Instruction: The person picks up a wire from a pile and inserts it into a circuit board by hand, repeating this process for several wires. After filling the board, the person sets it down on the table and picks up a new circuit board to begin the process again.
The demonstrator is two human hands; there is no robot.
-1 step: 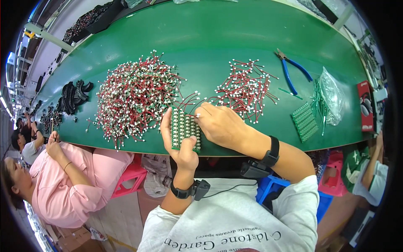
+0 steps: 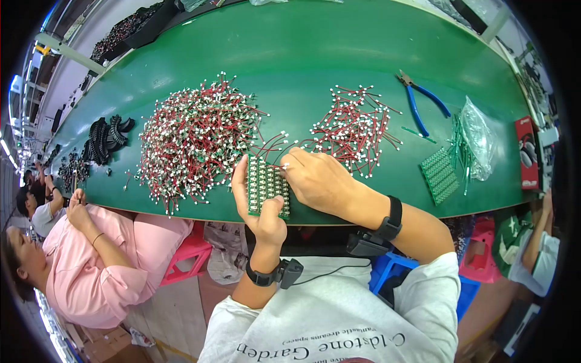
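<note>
My left hand [image 2: 265, 227] grips a green circuit board panel [image 2: 262, 184] covered in rows of small white connectors. Its thumb presses on the panel's lower right part, while the fingers wrap the left edge. At the upper right edge of the panel, my right hand [image 2: 321, 183] is closed in a pinch on a small white connector [image 2: 284, 166] with thin wires. Beyond the panel to the left lies a large heap of red-wired connectors with little green boards [image 2: 196, 139]. A smaller pile of red wire leads with white connectors [image 2: 354, 130] lies past my right hand.
Blue-handled cutters [image 2: 417, 106] lie at the far right of the green table [image 2: 290, 48]. Nearby are another green panel [image 2: 440, 175], green strips [image 2: 461, 145], a clear plastic bag [image 2: 478, 142] and a red box [image 2: 526, 154]. A person in pink [image 2: 97, 260] sits at left beside black parts [image 2: 104, 140].
</note>
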